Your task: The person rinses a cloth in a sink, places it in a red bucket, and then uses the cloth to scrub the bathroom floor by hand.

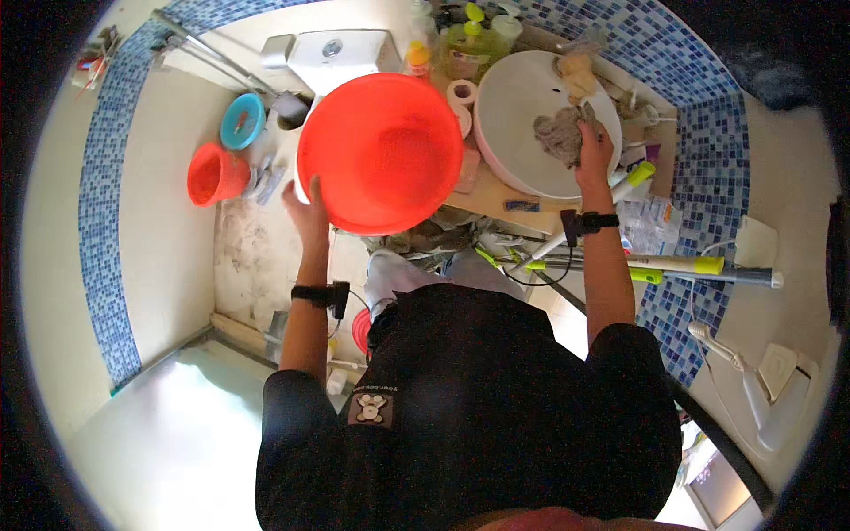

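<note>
My left hand (306, 212) grips the lower left rim of a large round red basin (381, 146), thumb and fingers on either side of the edge. The basin is held up in front of me, its inside facing up. My right hand (596, 152) is closed around a crumpled grey cloth (560, 137), which hangs over the white oval washbasin (513, 115). A beige cloth or sponge (578, 78) lies at the washbasin's far right rim.
Pump bottles (467, 51) and a toilet paper roll (461, 91) stand beside the washbasin. The toilet (345, 55) is behind the red basin. A small red bucket (218, 175) and blue bowl (243, 121) sit at left. Green-and-white handles (673, 264) stick out at right.
</note>
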The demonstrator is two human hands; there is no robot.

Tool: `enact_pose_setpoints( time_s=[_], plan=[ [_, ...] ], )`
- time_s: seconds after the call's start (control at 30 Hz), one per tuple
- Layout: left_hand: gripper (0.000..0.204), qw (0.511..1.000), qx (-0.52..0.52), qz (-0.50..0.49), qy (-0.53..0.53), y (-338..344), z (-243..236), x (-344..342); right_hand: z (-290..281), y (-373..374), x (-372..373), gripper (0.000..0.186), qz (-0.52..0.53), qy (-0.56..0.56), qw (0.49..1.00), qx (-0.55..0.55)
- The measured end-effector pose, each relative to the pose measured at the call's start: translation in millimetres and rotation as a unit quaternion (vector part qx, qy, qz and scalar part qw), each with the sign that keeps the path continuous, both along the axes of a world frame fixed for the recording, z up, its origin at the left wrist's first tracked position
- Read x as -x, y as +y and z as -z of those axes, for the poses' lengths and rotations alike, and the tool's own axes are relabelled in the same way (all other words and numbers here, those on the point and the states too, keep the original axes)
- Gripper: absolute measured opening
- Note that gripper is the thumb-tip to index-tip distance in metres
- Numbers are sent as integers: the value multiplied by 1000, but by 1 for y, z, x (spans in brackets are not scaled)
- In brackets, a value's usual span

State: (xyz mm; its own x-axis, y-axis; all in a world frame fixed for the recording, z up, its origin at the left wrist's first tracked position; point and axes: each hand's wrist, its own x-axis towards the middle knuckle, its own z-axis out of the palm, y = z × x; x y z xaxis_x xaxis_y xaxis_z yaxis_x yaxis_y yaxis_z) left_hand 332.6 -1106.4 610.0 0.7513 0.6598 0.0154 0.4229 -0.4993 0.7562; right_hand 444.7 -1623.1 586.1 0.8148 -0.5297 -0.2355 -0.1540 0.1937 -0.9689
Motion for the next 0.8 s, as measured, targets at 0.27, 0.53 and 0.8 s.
enact_pose_setpoints(
  time_s=[0.27, 0.53, 0.8],
  plan=[
    [44, 923, 33, 321, -210, -129, -95, -39, -38, 17, -5, 35, 5, -87, 971, -223],
    [96, 828, 430, 360, 4, -336, -60, -108, -71, 37, 15, 39, -32, -159, 938, -307],
    [41, 603, 744, 275, 88, -377, -17, -160, -69, 47, 17, 37, -46, -18, 993, 106]
  ],
)
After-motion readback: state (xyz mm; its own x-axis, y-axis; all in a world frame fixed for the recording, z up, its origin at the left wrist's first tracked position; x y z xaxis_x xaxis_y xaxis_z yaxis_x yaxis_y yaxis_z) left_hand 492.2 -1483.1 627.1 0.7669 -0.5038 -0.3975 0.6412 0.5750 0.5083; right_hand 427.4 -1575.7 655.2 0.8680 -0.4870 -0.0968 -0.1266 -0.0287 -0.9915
